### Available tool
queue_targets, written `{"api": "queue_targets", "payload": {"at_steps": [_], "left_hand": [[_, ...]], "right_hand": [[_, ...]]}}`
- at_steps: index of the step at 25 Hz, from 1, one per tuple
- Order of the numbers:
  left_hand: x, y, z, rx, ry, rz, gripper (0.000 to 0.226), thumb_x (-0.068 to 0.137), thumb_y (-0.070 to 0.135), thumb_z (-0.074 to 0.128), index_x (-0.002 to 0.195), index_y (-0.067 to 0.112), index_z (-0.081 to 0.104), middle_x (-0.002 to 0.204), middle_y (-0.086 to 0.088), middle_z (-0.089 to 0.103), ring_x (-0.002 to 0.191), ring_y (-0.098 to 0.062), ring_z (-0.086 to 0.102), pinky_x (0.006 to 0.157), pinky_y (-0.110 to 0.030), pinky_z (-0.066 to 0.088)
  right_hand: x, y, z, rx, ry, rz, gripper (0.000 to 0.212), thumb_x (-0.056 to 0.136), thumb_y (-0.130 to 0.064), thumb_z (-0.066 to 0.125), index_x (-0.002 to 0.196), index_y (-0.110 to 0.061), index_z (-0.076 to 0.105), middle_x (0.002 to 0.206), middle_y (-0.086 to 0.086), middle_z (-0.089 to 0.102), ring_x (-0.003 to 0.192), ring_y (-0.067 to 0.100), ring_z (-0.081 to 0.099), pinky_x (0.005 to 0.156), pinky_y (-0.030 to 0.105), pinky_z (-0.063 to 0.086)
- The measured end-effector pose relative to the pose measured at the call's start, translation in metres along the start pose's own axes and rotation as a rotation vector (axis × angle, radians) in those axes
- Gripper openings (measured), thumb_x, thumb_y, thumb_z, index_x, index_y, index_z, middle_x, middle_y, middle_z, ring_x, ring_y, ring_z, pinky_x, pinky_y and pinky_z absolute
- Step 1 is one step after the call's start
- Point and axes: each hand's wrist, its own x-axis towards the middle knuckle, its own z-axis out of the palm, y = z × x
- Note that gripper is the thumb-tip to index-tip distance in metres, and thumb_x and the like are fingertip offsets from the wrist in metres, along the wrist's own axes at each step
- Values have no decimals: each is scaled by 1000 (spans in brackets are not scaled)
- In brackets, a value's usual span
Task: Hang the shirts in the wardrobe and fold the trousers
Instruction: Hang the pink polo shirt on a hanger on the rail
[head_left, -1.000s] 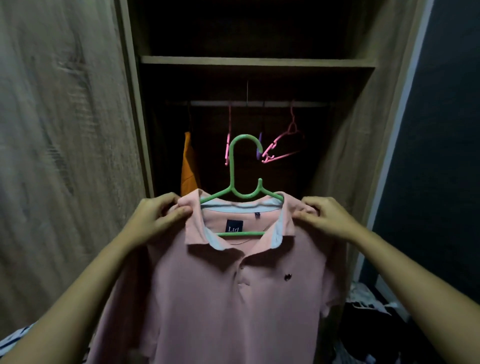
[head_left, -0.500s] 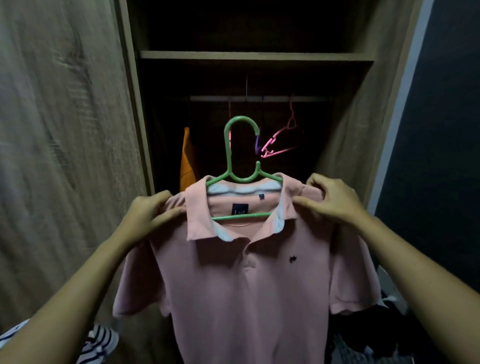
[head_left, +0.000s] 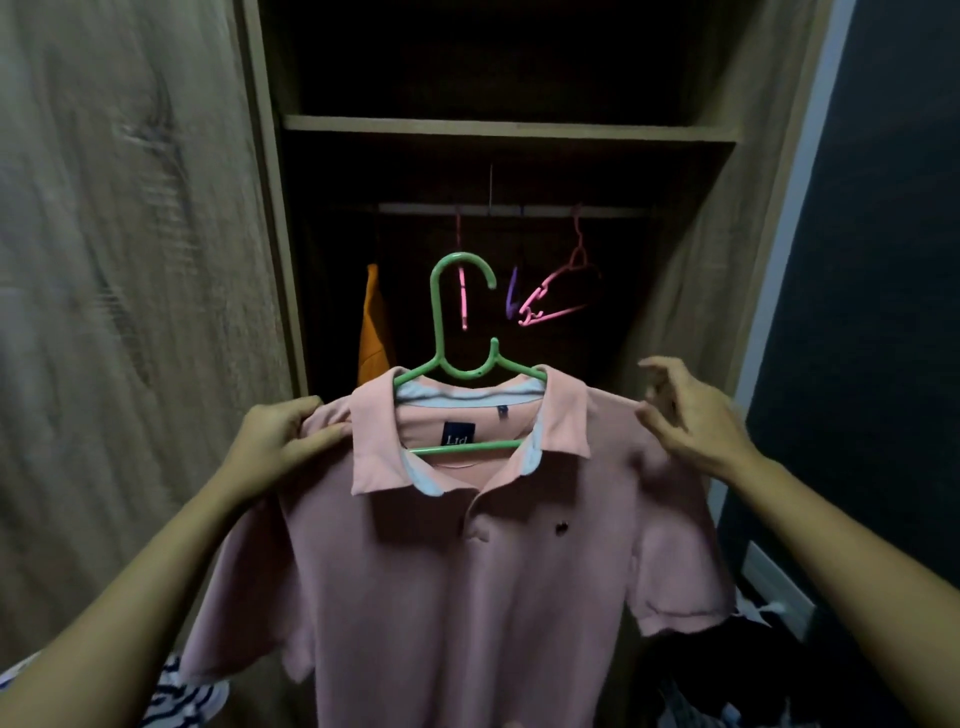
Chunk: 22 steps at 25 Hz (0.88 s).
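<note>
One pink polo shirt (head_left: 467, 571) sits on one green hanger (head_left: 439, 312) before the open wardrobe (head_left: 270, 208). The left hand (head_left: 280, 441) pinches its shoulder at ten o'clock. The right hand (head_left: 691, 415), at two o'clock, is spread and loosely curled (it gripped that shoulder half a second ago). Behind, at twelve o'clock, are two pink hangers (head_left: 556, 306), one purple hanger (head_left: 513, 296) and one orange garment (head_left: 373, 332).

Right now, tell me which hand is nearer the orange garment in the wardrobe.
Left. The left hand grips the pink shirt just below the orange garment; the right hand hovers open beyond the collar, farther right.
</note>
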Motion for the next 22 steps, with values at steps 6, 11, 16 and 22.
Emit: {"api": "queue_targets", "payload": {"at_steps": [6,11,16,22], "left_hand": [[7,20,0,-84,-29,-36,27,69,61,59,64,35,55,56,14,53,49,1,40,47,-15,30],[-8,-2,-11,-396,148,-381,12,77,26,75,72,24,64,59,13,61,54,3,51,54,-15,41],[-50,-41,6,-85,-220,-670,12,77,16,75,82,6,70,76,-8,68,74,-20,62,65,-32,46],[-7,-24,-39,-123,-273,-548,50,75,-12,49,118,12,61,112,-8,66,91,-11,63,63,-14,46]], "right_hand": [[39,-49,14,-73,-195,12,56,76,-72,29,89,-27,59,73,-9,63,79,19,60,64,30,35],[39,-58,9,-69,81,155,54,81,-63,51,66,-11,47,58,-1,53,67,23,51,57,30,26],[46,-49,-1,-70,108,162,52,79,-66,52,75,-15,55,66,-2,57,80,29,61,63,30,31],[44,-37,4,-19,-13,102,59,69,-73,35,77,-18,54,71,-4,63,73,21,58,61,30,33]]}}
